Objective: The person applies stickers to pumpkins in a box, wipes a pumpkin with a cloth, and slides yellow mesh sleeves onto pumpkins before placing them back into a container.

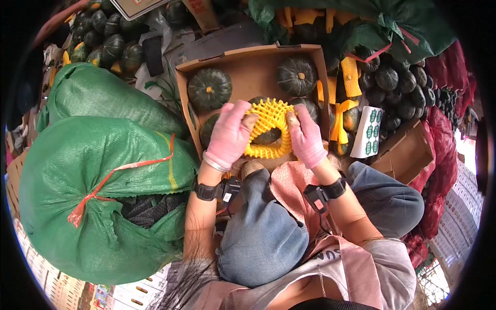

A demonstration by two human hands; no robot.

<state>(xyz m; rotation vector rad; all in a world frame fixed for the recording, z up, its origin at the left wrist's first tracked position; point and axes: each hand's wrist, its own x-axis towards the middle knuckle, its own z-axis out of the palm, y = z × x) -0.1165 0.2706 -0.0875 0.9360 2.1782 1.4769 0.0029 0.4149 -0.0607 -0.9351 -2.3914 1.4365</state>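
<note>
A yellow foam net sleeve (pixel 270 114) is stretched between my two hands, its round opening facing me. My left hand (pixel 229 132), in a pink glove with bare fingertips showing, pinches its left edge. The right edge is gripped by my right hand (pixel 307 136), gloved the same way. Behind and below the net is a shallow cardboard box (pixel 248 67). Several dark green squashes sit in it, among them one at the upper left (pixel 210 89) and one at the upper right (pixel 296 76). The net and my hands partly cover the others.
Large green woven sacks (pixel 88 206) bulge at my left. To the right lie a sheet of green stickers (pixel 368 132), loose yellow foam nets (pixel 350 76), an open cardboard box (pixel 405 152) and red mesh sacks (pixel 439 170). More squashes (pixel 386 77) are piled behind.
</note>
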